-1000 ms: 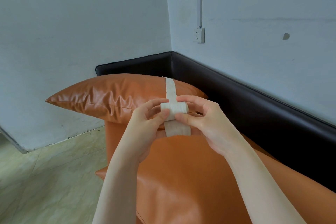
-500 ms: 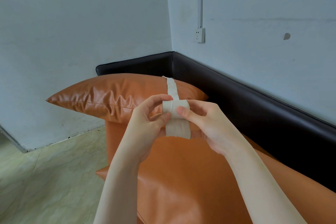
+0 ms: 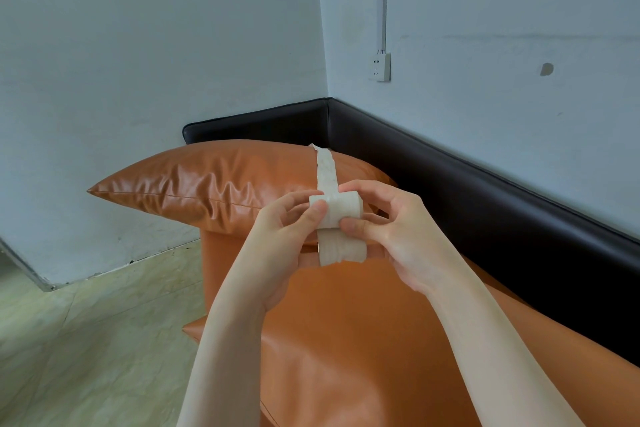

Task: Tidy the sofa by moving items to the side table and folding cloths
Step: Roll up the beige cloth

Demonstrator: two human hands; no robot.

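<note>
Both hands raised over the sofa (image 3: 346,340), near its left end. Left hand (image 3: 287,236) and right hand (image 3: 391,232) pinching a narrow white strip of cloth (image 3: 337,211) between thumbs and fingertips, a small folded or rolled bundle of it held crosswise between them. Left thumb pressed on the bundle's left end, right thumb just beneath its right end, right fingers curled over the top. One tail of the strip running up and away, lying across the top of the orange cushion (image 3: 221,187) at the sofa's left end; the other tail hanging down below the hands, its lower edge just above the seat. Black backrest (image 3: 485,191) along the rear edge and round the left corner. Pale wall behind, with a socket (image 3: 381,66) above the backrest. Greenish floor (image 3: 90,340) off the sofa's left end.
</note>
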